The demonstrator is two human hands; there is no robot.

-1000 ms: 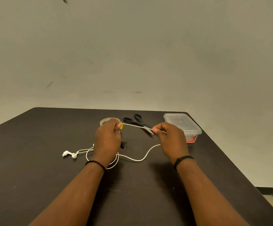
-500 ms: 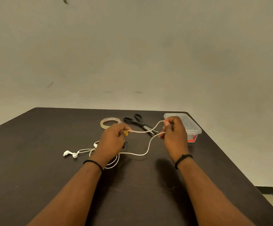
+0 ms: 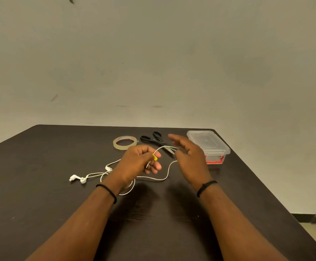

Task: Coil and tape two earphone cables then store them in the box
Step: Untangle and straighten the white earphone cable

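Note:
A white earphone cable (image 3: 153, 178) trails over the dark table (image 3: 40, 204), its two earbuds (image 3: 77, 178) lying at the left. My left hand (image 3: 137, 162) pinches the cable's end by a small yellow tag (image 3: 155, 157). A loop of cable arches from there to my right hand (image 3: 188, 157), whose fingers are spread with the cable draped around them. The clear lidded box (image 3: 208, 143), with something red inside, stands at the far right behind my right hand. A second earphone is not visible.
A roll of clear tape (image 3: 124, 142) lies at the back middle. Black scissors (image 3: 154, 140) lie beside it, blades partly hidden by my right hand. The table's right edge runs close to the box.
The taut cable stretch between my hands became a loop. My right hand lifted, opened its fingers and swung round the cable. My left hand dropped slightly, still holding the yellow-tagged end.

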